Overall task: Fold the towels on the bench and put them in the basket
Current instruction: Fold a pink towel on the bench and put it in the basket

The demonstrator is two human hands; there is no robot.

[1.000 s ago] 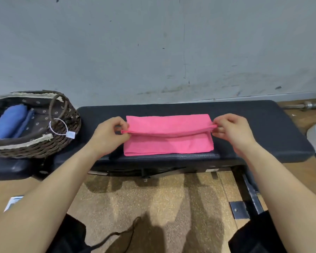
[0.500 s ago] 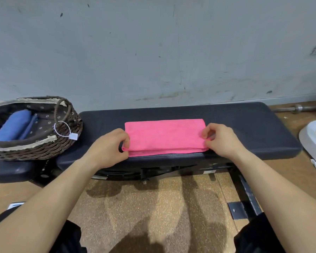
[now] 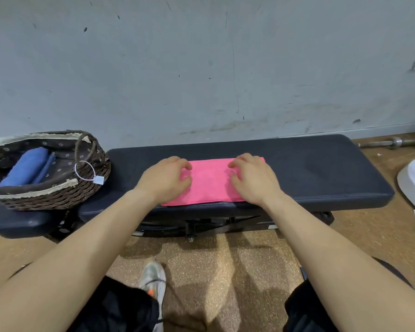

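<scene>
Pressing a folded bright pink cloth towel [image 3: 210,182] flat on the black padded bench [image 3: 321,168], both hands on top.

The towel lies as a neat, smooth rectangle, long side running left to right, at the middle of the bench seat. Its near edge sits along the seat's front edge, where stacked layers show at the right corner. The left hand [image 3: 164,179] covers the towel's left end and the right hand [image 3: 254,178] its right end. On each, the fingers are loosely bent, a little spread and palm-down on the cloth, gripping nothing. A strip of pink shows between them. The brown woven wicker basket [image 3: 46,197] with dark patterned lining stands on the bench's left section, apart from the towel. It holds a rolled blue towel [image 3: 27,168], and a white tag [image 3: 98,180] hangs at its handle.
</scene>
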